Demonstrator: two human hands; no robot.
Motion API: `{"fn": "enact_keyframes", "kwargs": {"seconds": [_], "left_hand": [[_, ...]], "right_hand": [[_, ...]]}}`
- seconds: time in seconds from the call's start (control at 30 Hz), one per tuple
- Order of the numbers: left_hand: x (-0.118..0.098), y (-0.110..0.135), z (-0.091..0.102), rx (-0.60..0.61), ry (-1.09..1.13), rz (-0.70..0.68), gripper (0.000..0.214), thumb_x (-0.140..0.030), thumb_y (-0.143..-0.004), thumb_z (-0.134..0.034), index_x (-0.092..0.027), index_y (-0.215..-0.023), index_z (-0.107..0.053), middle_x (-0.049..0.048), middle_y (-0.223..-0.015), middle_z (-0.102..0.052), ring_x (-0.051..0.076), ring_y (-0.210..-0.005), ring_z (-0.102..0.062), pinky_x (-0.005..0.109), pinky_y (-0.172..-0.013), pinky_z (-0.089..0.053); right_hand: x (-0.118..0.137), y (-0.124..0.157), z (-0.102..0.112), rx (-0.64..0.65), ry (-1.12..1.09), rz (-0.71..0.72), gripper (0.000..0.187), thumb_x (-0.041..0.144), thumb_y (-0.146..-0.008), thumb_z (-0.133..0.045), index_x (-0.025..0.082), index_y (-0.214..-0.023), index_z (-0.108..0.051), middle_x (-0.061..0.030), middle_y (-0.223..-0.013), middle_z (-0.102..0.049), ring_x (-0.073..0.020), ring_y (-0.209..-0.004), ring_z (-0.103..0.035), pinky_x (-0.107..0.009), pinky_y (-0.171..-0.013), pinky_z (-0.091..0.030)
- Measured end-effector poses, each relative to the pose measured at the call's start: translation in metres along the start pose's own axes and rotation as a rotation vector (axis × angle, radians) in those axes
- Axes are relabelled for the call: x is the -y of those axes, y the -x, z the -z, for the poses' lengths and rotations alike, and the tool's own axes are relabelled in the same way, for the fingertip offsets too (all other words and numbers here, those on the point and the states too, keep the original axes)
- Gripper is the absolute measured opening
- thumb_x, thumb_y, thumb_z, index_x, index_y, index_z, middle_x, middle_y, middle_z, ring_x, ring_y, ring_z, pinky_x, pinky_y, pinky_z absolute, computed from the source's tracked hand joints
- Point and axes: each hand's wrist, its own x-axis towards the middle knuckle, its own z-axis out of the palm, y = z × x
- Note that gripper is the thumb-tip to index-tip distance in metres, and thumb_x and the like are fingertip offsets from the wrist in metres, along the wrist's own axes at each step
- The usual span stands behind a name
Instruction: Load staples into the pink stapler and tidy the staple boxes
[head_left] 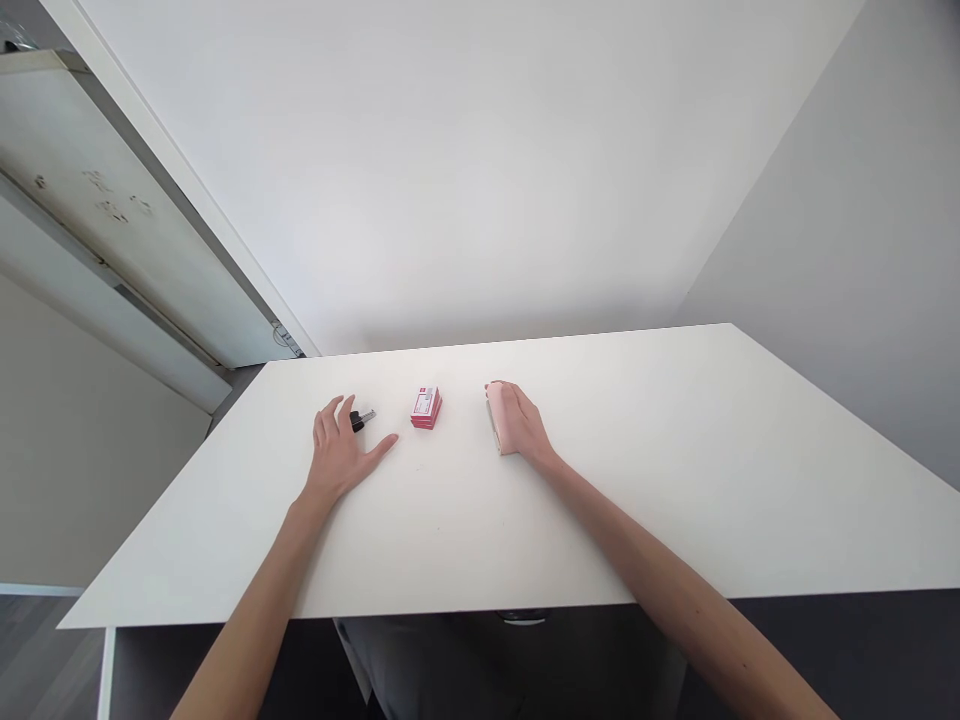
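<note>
My left hand (339, 455) rests on the white table with its fingers spread and the thumb stretched to the right. Beside its fingertips lies a key (365, 417) with a black head; the hand partly hides it, and I see no grip on it. My right hand (529, 425) is laid over a pink wallet (501, 425), fingers curved round its far and right sides. The wallet's pale left edge shows, while much of its right part is hidden under the hand. Between the two hands sits a small stack of red and white boxes (426, 408).
The white table (450, 540) meets a plain white wall (487, 180) at the back. A grey wall stands to the right. At the left are a door frame and a white panel (112, 230) with marks. My lap is below the table's front edge.
</note>
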Motion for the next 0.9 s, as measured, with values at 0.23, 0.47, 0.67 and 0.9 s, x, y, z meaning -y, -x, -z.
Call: {"fn": "enact_keyframes", "kwargs": {"seconds": [0.23,0.47,0.67,0.9], "left_hand": [[-0.045,0.013,-0.009,-0.021,0.097,-0.213,0.078,-0.061,-0.095,-0.066,-0.023,-0.156,-0.036,0.0187,-0.159,-0.049,0.039,-0.149,-0.045,0.060,-0.124,-0.038],[-0.094,0.001,-0.040,-0.074,0.182,-0.098,0.067,-0.053,-0.096,-0.067,-0.024,-0.152,-0.042,0.0163,-0.144,-0.063,0.039,-0.138,-0.059,0.060,-0.115,-0.046],[-0.092,-0.007,-0.043,-0.024,0.278,0.034,0.061,-0.048,-0.100,-0.062,-0.026,-0.153,-0.042,0.0129,-0.145,-0.068,0.037,-0.135,-0.061,0.055,-0.110,-0.049],[-0.075,-0.007,-0.031,-0.172,0.451,0.278,0.055,-0.041,-0.097,-0.068,-0.026,-0.146,-0.050,0.0101,-0.142,-0.071,0.029,-0.132,-0.065,0.046,-0.112,-0.050]], "right_hand": [[0.000,-0.001,0.000,-0.026,0.017,0.032,0.055,0.069,-0.101,-0.044,0.030,-0.126,-0.074,-0.0047,-0.129,-0.075,-0.0271,-0.116,-0.067,-0.041,-0.103,-0.052],[0.001,0.002,0.000,-0.002,-0.004,0.012,0.058,0.071,-0.100,-0.043,0.031,-0.131,-0.071,-0.0053,-0.136,-0.073,-0.0273,-0.117,-0.066,-0.041,-0.094,-0.057],[0.004,0.003,0.000,-0.003,0.016,0.020,0.058,0.070,-0.101,-0.042,0.030,-0.131,-0.071,-0.0054,-0.135,-0.073,-0.0277,-0.119,-0.066,-0.040,-0.094,-0.057],[0.004,0.002,0.003,0.013,0.063,0.014,0.056,0.069,-0.103,-0.040,0.031,-0.129,-0.071,-0.0047,-0.138,-0.072,-0.0273,-0.123,-0.065,-0.040,-0.101,-0.053]]}}
